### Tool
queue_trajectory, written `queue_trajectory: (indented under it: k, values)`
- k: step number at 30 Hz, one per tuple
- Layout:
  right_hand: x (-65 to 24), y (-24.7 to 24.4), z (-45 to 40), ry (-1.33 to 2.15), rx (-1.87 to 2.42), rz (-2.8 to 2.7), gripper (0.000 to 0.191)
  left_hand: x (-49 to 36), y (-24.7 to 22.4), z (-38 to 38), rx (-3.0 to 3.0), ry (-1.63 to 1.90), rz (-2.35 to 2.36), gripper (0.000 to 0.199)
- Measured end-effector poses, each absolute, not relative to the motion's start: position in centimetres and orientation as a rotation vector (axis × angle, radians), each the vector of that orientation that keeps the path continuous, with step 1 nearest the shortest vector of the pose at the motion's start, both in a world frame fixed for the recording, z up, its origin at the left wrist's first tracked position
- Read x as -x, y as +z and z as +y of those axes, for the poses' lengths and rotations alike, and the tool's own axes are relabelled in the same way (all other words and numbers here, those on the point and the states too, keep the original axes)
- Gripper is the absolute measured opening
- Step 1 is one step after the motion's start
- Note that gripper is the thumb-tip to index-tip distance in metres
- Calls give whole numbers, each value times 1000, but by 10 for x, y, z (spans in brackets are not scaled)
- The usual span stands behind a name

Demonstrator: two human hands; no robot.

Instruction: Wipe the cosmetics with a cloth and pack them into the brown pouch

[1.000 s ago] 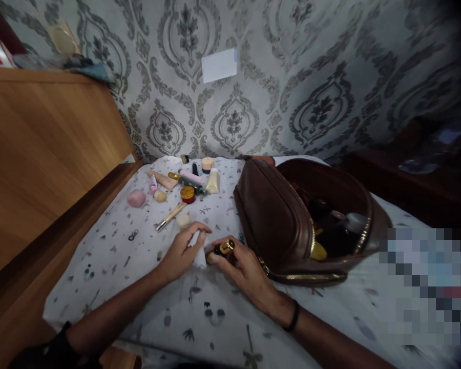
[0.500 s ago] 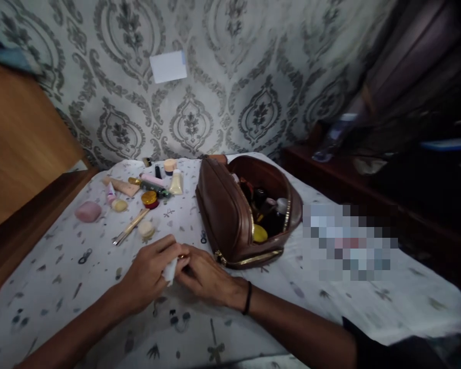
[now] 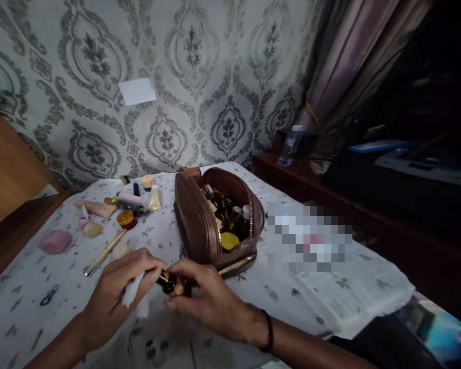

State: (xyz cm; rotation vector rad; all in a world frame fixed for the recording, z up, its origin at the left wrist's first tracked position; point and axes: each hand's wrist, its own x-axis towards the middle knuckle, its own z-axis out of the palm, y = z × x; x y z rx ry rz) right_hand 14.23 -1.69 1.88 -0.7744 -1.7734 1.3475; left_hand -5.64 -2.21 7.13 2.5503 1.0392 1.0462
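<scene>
My right hand, with a black band at the wrist, is closed round a small dark bottle with a gold-trimmed neck. My left hand is closed on a crumpled white tissue, and its fingertips touch the top end of the bottle. Just behind the hands stands an unzipped brown bag. Inside it are several bottles and a round yellow item.
Left of the bag lie a pink pouch-like item, brushes, a red jar with gold lid, a cream tube and other cosmetics. A blurred-out patch lies right of the bag. A clear bottle stands behind.
The view has shifted right. My hands have moved apart slightly, and the dark bottle now shows between them. More of the white tissue shows under my left hand.
</scene>
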Motion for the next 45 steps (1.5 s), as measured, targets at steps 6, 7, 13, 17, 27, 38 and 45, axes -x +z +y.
queue_trajectory:
  k: [6, 7, 13, 17, 27, 38, 45]
  values:
    - [-190, 40, -41, 1003, 851, -1758, 23, 29, 88, -16, -2671, 1106, 964, 26]
    - [-198, 44, -43, 915, 846, -1776, 24, 24, 91, -13, -2711, 1105, 960, 29]
    - [-240, 61, -37, 438, 903, -1964, 30, 3, 102, 14, -3222, 813, 1009, 44]
    - [-253, 54, -32, 391, 917, -2028, 33, 0, 99, 21, -3336, 661, 1040, 46]
    - [-277, 26, -36, 385, 829, -2089, 46, 11, 87, 25, -3300, 861, 919, 41]
    - [-291, 22, -28, 606, 793, -2078, 56, 6, 79, 16, -3269, 946, 1087, 64]
    - [-284, 36, -27, 547, 971, -1715, 30, 7, 74, 21, -3254, 1103, 984, 43]
